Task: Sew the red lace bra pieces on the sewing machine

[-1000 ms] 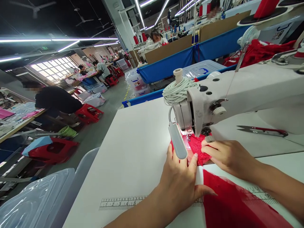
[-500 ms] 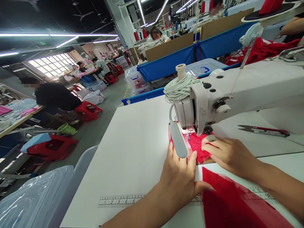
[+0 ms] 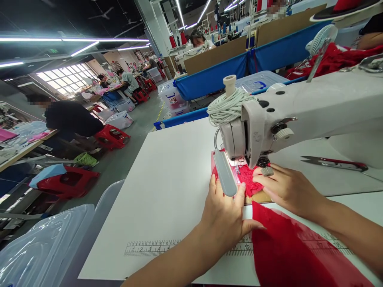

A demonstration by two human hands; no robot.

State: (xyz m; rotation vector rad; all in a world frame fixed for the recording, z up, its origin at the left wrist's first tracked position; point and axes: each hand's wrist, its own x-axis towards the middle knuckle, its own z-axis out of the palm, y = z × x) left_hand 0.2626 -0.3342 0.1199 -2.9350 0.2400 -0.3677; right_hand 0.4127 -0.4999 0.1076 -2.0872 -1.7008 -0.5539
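Red lace fabric (image 3: 249, 180) lies under the presser foot (image 3: 237, 169) of a white sewing machine (image 3: 314, 103), joined with a sheer red piece (image 3: 213, 161) on its left. My left hand (image 3: 223, 207) rests flat on the sheer part, fingers stretched out and thumb spread. At the lace's right edge, my right hand (image 3: 289, 189) has its fingers bent together, gripping the cloth close to the needle area; its thumb is hidden. A grey lamp bar (image 3: 225, 173) covers part of the left fingertips. Nearer me, a larger red cloth (image 3: 278, 247) hangs over the table's front part.
Thread snips (image 3: 333, 162) lie right of the needle area. Pale cord (image 3: 229, 107) is coiled on the machine head. A printed ruler (image 3: 149, 249) runs along the white tabletop (image 3: 167, 179). Clear plastic bins (image 3: 68, 243) stand at the left edge. Co-workers sit further off.
The lace has slid away from me under the presser foot, and more of the tan plate shows at its near edge. Both hands have moved slightly forward with it.
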